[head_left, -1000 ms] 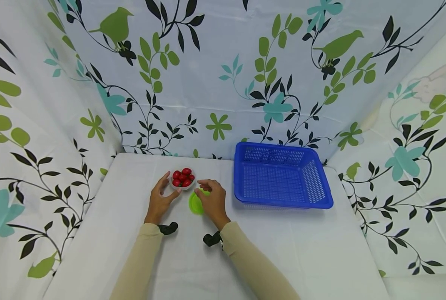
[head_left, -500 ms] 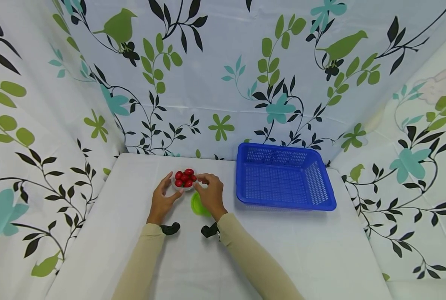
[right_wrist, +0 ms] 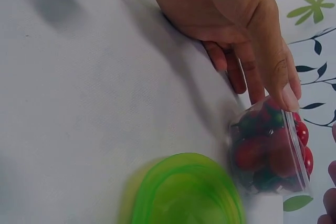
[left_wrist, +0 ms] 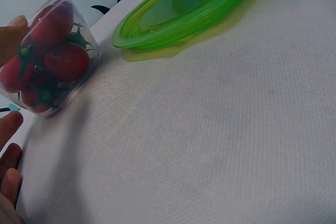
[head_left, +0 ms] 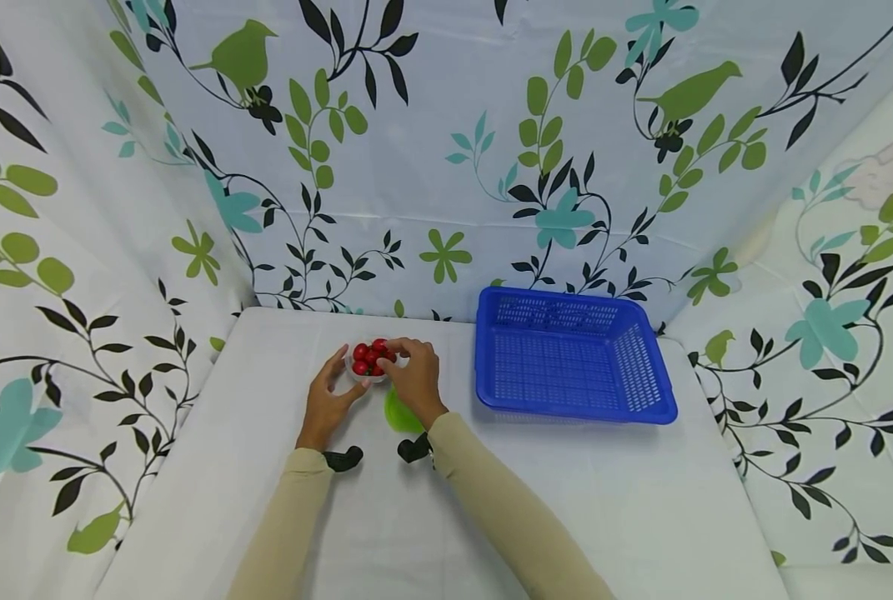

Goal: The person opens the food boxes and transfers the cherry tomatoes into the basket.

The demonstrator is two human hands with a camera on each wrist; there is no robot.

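Note:
A clear plastic cup [right_wrist: 239, 156] full of red cherry tomatoes [head_left: 360, 352] stands on the white table. My left hand [head_left: 328, 404] holds the cup from the left, thumb in front and fingers around the far side. In the left wrist view, its thumb [left_wrist: 13, 38] overlaps the cup wall. My right hand [head_left: 418, 377] is at the cup's right side, index finger and thumb reaching over the rim among the tomatoes. The right wrist view has the right thumb [right_wrist: 270, 56] at the rim; whether it pinches a tomato is hidden. A green lid [left_wrist: 184, 11] lies beside the cup.
A blue perforated plastic basket [head_left: 569, 354] sits at the back right of the table [head_left: 611, 500]. Patterned white curtains [head_left: 431, 150] with leaves and birds hang behind and on both sides. Black wrist cameras [head_left: 343, 459] stick out from both wrists.
My right hand has moved left from beside the cup to over the tomatoes, its fingertips now at the top of the cup. The left hand stays around the cup.

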